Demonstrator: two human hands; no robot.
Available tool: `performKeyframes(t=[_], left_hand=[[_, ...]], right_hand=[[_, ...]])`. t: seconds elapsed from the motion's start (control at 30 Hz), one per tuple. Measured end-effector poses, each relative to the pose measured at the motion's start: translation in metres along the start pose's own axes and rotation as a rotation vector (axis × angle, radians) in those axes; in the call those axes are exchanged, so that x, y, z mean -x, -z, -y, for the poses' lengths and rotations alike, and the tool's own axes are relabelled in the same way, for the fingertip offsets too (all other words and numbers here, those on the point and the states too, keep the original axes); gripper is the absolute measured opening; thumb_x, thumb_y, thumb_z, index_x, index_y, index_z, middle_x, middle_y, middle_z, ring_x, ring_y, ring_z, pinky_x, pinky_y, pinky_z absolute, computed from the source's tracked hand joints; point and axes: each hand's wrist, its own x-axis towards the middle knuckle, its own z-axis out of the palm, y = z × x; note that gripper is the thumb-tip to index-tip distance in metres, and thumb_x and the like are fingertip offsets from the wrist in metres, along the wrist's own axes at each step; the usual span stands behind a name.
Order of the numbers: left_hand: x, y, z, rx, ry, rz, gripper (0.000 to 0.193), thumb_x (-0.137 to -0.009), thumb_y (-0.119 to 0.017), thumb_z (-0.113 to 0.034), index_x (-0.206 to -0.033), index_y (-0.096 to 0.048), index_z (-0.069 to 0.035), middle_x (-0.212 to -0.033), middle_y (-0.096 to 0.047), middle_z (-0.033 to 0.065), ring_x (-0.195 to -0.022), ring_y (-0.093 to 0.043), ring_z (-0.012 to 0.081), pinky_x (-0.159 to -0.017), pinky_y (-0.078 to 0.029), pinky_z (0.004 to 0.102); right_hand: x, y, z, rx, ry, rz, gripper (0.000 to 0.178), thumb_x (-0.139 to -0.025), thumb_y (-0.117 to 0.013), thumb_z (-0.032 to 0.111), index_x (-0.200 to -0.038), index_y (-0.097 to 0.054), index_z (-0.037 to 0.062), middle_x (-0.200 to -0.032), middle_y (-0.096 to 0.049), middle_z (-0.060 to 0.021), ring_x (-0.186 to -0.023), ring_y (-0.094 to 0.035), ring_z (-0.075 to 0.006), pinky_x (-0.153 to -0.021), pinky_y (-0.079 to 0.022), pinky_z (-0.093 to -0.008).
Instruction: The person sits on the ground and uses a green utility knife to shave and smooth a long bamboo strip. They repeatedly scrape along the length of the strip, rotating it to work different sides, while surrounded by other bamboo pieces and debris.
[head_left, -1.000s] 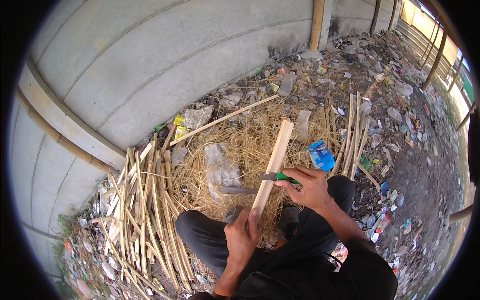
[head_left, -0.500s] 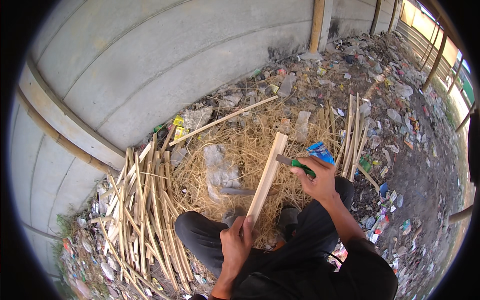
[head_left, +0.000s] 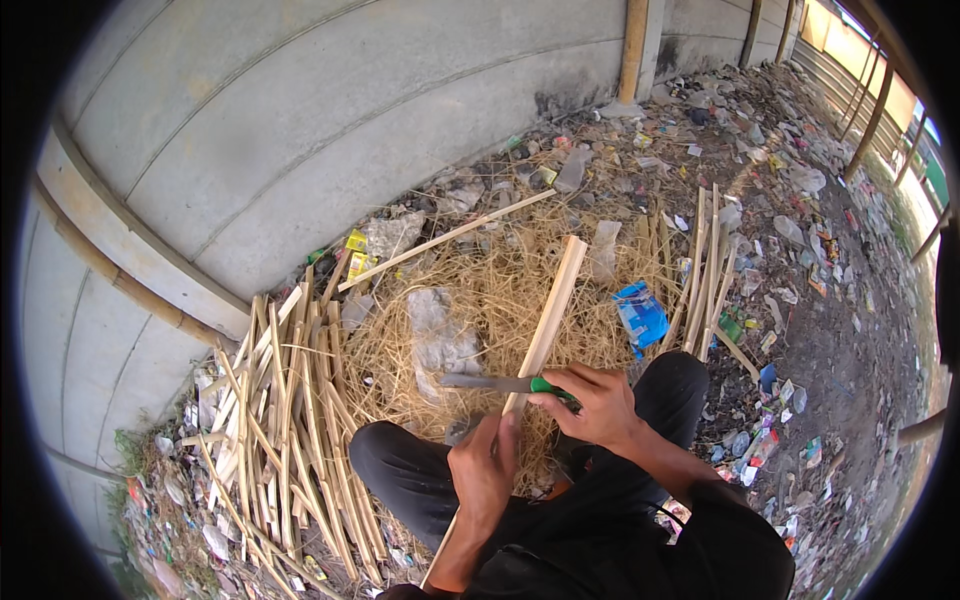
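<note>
My left hand (head_left: 484, 462) is closed around a pale bamboo strip (head_left: 549, 315), which slants up and away between my knees. Its lower end runs back under my left forearm. My right hand (head_left: 592, 404) grips a green-handled knife (head_left: 541, 385), just above the left hand. The knife's blade lies across the strip and points left. A dark grey, flat length (head_left: 468, 381) on the straw lines up with the blade, so I cannot tell where the blade ends. Below the strip is a bed of thin shavings (head_left: 400, 335).
Many bamboo strips (head_left: 290, 430) lie piled at left. Several more (head_left: 705, 270) lie at right, and a single strip (head_left: 450, 240) at the back. A pale block (head_left: 443, 330) and a blue packet (head_left: 640, 318) rest near the shavings. A concrete wall (head_left: 400, 110) stands behind; litter covers the ground.
My right hand and the knife have come down and left along the strip, closer to my left hand. The strip has shifted and now reaches farther away.
</note>
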Motion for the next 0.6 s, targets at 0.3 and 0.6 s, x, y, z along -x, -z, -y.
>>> performKeyframes(t=[0.3, 0.6], left_hand=[[0.005, 0.0, 0.011, 0.002, -0.015, -0.018, 0.025, -0.112, -0.065, -0.018, -0.105, -0.077, 0.002, -0.073, -0.075, 0.0133, -0.058, -0.072, 0.0227, -0.057, -0.054, 0.036], [0.037, 0.014, 0.018, 0.026, 0.088, 0.057, 0.026, -0.112, -0.065, -0.018, -0.112, -0.08, 0.003, -0.074, -0.075, 0.012, -0.058, -0.07, 0.0167, -0.054, -0.051, 0.0337]], right_hand=[[-0.014, 0.01, -0.011, 0.042, 0.005, -0.042, 0.025, -0.092, -0.089, 0.03, -0.103, -0.08, 0.0096, -0.083, -0.075, -0.0037, -0.062, -0.07, -0.0231, -0.053, -0.054, -0.0361], [-0.044, 0.061, -0.097, 0.184, -0.295, -0.366, 0.026, -0.098, -0.085, 0.026, -0.109, -0.081, 0.0024, -0.093, -0.081, -0.0141, -0.067, -0.075, -0.0259, -0.059, -0.057, -0.0362]])
